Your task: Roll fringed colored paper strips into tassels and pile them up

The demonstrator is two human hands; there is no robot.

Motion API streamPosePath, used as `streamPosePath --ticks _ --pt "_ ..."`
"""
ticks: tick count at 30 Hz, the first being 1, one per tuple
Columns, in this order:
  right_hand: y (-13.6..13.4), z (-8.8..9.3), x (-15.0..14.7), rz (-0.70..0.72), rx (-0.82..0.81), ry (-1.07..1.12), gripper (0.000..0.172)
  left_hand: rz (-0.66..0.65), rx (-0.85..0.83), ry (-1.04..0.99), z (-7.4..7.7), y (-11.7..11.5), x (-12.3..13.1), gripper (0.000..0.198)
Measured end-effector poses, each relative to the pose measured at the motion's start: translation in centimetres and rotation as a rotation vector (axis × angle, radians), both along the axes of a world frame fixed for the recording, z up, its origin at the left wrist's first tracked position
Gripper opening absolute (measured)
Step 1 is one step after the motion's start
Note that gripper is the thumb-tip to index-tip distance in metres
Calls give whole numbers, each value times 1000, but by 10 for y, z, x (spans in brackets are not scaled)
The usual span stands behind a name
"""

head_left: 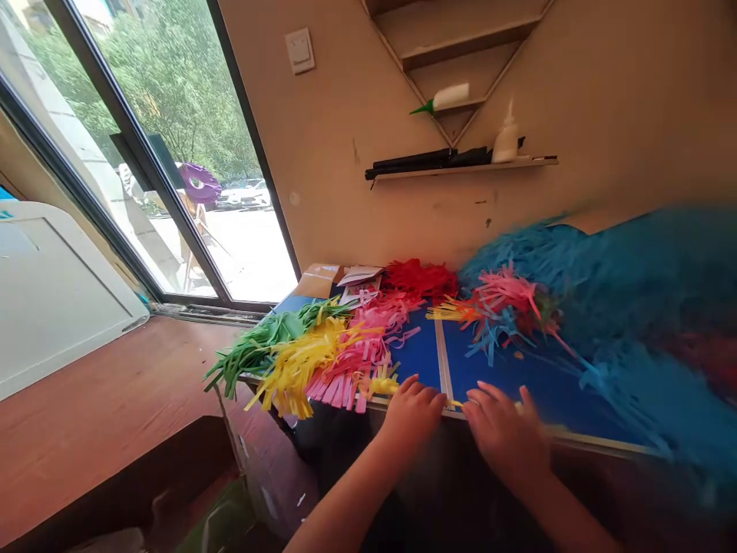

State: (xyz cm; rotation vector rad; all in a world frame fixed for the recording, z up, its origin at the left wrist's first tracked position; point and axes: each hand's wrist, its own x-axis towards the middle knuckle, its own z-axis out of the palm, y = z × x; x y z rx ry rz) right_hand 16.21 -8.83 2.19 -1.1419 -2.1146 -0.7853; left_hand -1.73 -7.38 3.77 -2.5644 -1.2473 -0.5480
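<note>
At the table's front edge my left hand (413, 411) is closed on a twisted yellow paper strip (383, 385). My right hand (507, 430) pinches the thin end of the same strip, a short gap to the right. Left of my hands lie fringed paper bunches in yellow (308, 361), pink (368, 338) and green (276, 334), with a red bunch (420, 279) behind. Beyond my right hand are a pink tassel (510, 292) and a large blue fringed heap (604, 269), partly blurred.
The blue table (420, 346) stands against the wall, with envelopes (316, 281) at its back left. Above it a shelf (466, 167) holds a white bottle (507, 138) and black items. A box (173, 476) is at the lower left, below a glass door.
</note>
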Motion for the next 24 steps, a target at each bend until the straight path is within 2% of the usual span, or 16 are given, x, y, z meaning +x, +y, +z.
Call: streamPosePath --ticks 4,6,9,11,15,17,18,20,22,24 --pt "-23 30 -4 -47 75 52 11 -4 160 -151 12 -14 5 11" --pt "-37 36 -8 -65 84 122 11 -27 245 -228 19 -23 7 12" --pt "-58 36 -11 -46 26 328 13 -88 337 -370 32 -39 11 14" --pt "-70 35 -13 30 -146 545 19 -145 363 -464 42 -51 14 14" --pt "-86 46 -15 228 -835 1038 35 -258 329 -583 57 -72 17 14" --pt "-91 54 -16 342 -1093 1168 39 -302 306 -605 60 -80 19 14" --pt "-93 57 -17 396 -1151 1180 39 -318 300 -620 60 -82 20 15" --pt "-94 61 -17 446 -1154 1144 34 -338 281 -666 59 -86 20 16" --pt "-95 61 -16 423 -1096 1092 30 -324 232 -737 56 -88 20 17" --pt "-96 59 -16 389 -1039 1047 28 -281 102 -804 53 -92 19 18"
